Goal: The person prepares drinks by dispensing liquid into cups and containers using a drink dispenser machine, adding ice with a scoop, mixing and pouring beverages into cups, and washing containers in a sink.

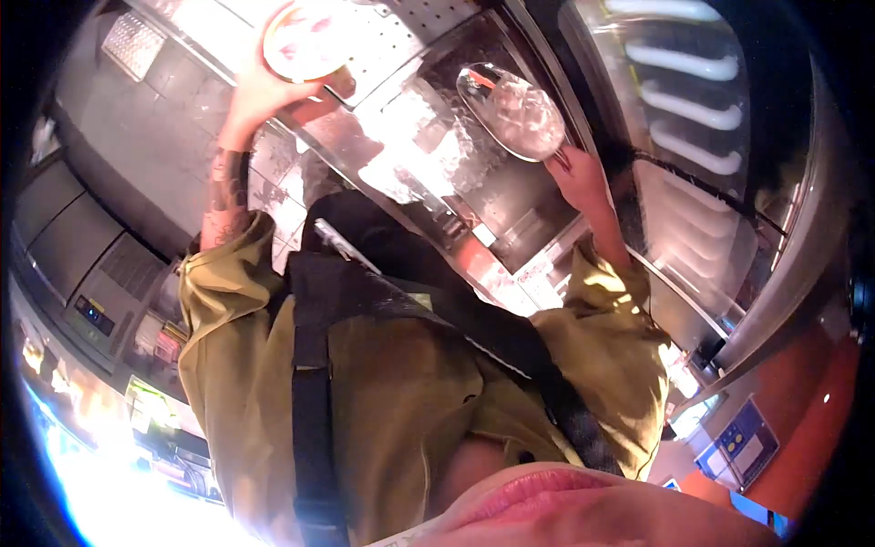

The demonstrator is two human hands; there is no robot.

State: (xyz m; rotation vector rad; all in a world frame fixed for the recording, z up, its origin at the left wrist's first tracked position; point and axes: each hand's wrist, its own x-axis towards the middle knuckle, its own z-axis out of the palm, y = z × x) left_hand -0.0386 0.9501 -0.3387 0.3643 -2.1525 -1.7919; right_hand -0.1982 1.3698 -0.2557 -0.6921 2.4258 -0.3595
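My left hand (264, 96) is wrapped round a round white cup (308, 41) at the top, overexposed, with pinkish patches on it. My right hand (583, 182) grips the handle of a clear scoop (515, 111), which holds what looks like ice. The scoop is over the right side of an open metal bin. Bright, clear lumps like ice (447, 146) lie in the bin between my two hands.
A perforated metal surface (387, 36) adjoins the bin at the top. At right stands a clear panel or lid with light reflections (702, 210). Tiled floor (278, 182) shows below my left hand. A blue and white box (743, 447) is at lower right.
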